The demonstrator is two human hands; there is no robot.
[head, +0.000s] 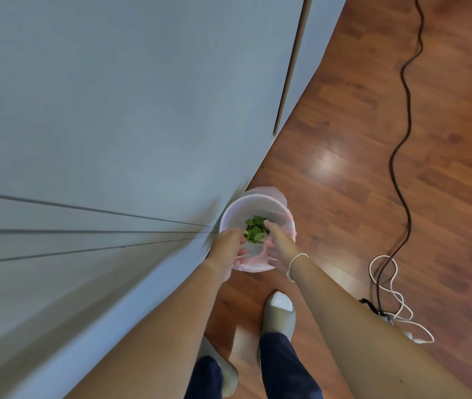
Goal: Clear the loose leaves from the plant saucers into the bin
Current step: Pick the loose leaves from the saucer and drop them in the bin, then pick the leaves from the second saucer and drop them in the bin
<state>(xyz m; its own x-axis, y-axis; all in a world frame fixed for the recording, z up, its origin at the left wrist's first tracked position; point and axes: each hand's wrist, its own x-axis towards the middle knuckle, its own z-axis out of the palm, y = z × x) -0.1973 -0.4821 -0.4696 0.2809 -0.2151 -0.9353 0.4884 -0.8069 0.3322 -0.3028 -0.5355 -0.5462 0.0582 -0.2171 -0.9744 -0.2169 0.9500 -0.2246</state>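
Note:
A small white bin (246,204) with a thin pink-white plastic liner stands on the wooden floor against a grey wall. Green leaves (255,233) lie in a heap at its bottom. Both my hands are at the near rim. My left hand (224,250) grips the liner on the left side of the rim. My right hand (279,246) grips the liner (253,259) on the right side, with a white band around its wrist. No plant saucers are in view.
A grey wall or cabinet face (113,125) fills the left side. A black cable (404,110) runs across the wooden floor (344,139) on the right, ending near a tangled white cord (393,298). My feet in grey slippers (279,315) stand just behind the bin.

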